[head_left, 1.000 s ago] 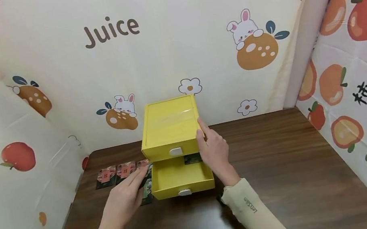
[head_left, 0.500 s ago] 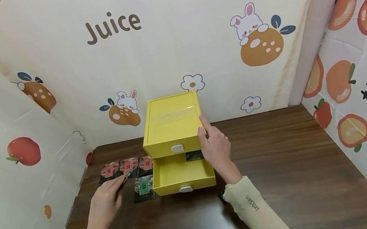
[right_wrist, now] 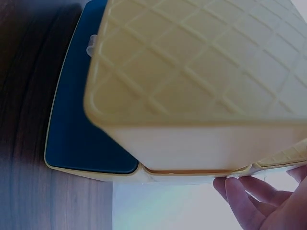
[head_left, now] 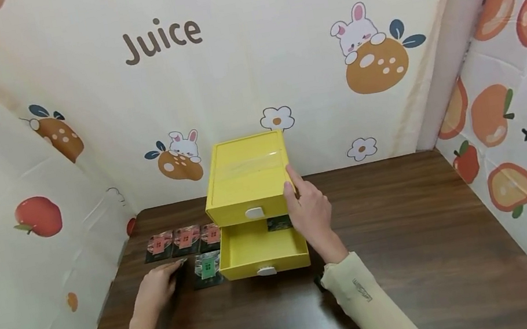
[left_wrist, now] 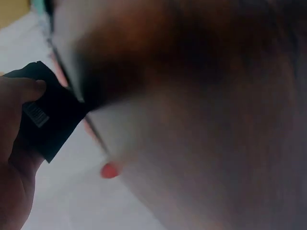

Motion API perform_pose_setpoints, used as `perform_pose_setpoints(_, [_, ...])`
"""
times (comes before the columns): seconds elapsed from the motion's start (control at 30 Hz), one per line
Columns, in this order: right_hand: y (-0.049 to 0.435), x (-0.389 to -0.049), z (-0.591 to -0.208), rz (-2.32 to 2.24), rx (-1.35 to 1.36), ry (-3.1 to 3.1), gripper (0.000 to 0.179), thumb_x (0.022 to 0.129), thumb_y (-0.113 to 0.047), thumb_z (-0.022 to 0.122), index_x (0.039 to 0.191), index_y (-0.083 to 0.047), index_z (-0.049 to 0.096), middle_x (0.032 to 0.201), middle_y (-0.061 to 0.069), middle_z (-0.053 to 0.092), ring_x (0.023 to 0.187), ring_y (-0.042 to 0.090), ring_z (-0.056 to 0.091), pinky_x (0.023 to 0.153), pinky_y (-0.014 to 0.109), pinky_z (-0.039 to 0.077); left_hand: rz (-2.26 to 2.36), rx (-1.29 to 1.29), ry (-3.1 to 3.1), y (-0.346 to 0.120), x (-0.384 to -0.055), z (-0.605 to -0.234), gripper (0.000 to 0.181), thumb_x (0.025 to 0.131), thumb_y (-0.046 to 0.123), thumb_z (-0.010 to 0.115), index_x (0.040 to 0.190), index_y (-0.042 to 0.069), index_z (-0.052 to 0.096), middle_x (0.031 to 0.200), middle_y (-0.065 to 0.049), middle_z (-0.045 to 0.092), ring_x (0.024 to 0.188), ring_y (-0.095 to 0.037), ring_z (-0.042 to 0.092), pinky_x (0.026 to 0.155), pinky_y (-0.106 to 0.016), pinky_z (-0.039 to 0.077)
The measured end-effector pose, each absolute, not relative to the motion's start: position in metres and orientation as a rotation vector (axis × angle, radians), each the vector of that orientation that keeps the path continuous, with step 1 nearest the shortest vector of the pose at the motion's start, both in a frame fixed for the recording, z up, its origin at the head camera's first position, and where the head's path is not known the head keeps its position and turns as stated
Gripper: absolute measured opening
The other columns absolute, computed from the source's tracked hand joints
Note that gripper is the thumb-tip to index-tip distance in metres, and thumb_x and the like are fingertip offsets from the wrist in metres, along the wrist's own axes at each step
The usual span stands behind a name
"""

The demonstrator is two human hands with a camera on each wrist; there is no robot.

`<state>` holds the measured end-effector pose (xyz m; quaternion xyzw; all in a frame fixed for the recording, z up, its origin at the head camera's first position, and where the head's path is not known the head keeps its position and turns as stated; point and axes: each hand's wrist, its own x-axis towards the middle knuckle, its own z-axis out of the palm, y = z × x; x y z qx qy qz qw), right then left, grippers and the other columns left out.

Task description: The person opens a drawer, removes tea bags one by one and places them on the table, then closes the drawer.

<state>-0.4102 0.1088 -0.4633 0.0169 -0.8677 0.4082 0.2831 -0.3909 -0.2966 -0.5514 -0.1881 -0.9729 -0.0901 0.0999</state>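
My left hand (head_left: 156, 292) is low over the tabletop at the left. Its thumb and fingers pinch a flat dark packet (left_wrist: 55, 120) with a barcode label, plain in the left wrist view but mostly hidden from the head view. Beside that hand lie several similar packets: red ones (head_left: 186, 240) in a row and a green one (head_left: 206, 267) in front. My right hand (head_left: 311, 212) rests against the upper right edge of a yellow two-drawer box (head_left: 247, 170), fingers fairly straight. The lower drawer (head_left: 266, 268) is pulled out; a dark packet (head_left: 279, 223) shows at its back.
The brown wooden table (head_left: 417, 255) stretches out to the right and front. A fruit-printed curtain (head_left: 245, 62) hangs behind the box, with more printed cloth at both sides. The upper drawer (head_left: 253, 212) is closed.
My left hand has moved away from the drawer, left and down toward the tabletop with the dark packet, uncovering the red and green packets. My right hand has stayed on the box.
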Motion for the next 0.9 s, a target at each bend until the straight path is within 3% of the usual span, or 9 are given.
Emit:
perform_pose_setpoints(0.13, [0.112, -0.411, -0.464, 1.078, 0.032, -2.328, 0.053, 0.101, -0.053, 0.029, 0.146, -0.03, 0.046, 0.077, 0.004, 0.059, 0.05, 0.019, 0.043, 0.04, 0.034, 0.031, -0.301, -0.545, -2.988, -0.295, -0.4, -0.557, 0.039, 0.078, -0.008, 0.069, 0.117, -0.005, 0.068, 0.117, -0.025, 0.063, 0.106, -0.043, 0.061, 0.085, -0.056, 0.047])
perform_pose_setpoints(0.47, [0.109, -0.411, -0.465, 1.087, 0.041, -2.336, 0.053, 0.101, -0.052, 0.03, 0.147, -0.03, 0.045, 0.076, 0.002, 0.057, 0.053, 0.019, 0.046, 0.042, 0.034, 0.033, -0.363, -0.422, -3.165, -0.292, -0.396, -0.558, 0.048, 0.082, 0.014, 0.075, 0.125, -0.003, 0.063, 0.131, -0.032, 0.05, 0.111, -0.049, 0.054, 0.085, -0.059, 0.046])
perform_pose_setpoints(0.7, [0.11, -0.411, -0.463, 1.09, 0.051, -2.325, 0.052, 0.102, -0.051, 0.031, 0.146, -0.029, 0.046, 0.077, 0.003, 0.058, 0.053, 0.019, 0.045, 0.042, 0.034, 0.033, -0.387, -0.389, -3.166, -0.288, -0.395, -0.561, 0.051, 0.091, 0.032, 0.066, 0.128, -0.003, 0.061, 0.132, -0.029, 0.048, 0.114, -0.047, 0.052, 0.089, -0.06, 0.043])
perform_pose_setpoints(0.9, [0.11, -0.411, -0.464, 1.092, 0.042, -2.336, 0.053, 0.101, -0.053, 0.03, 0.147, -0.029, 0.045, 0.074, 0.002, 0.056, 0.051, 0.018, 0.043, 0.041, 0.034, 0.031, -0.37, -0.448, -3.112, -0.288, -0.396, -0.562, 0.036, 0.094, 0.017, 0.061, 0.123, -0.003, 0.064, 0.124, -0.024, 0.054, 0.11, -0.042, 0.056, 0.089, -0.057, 0.044])
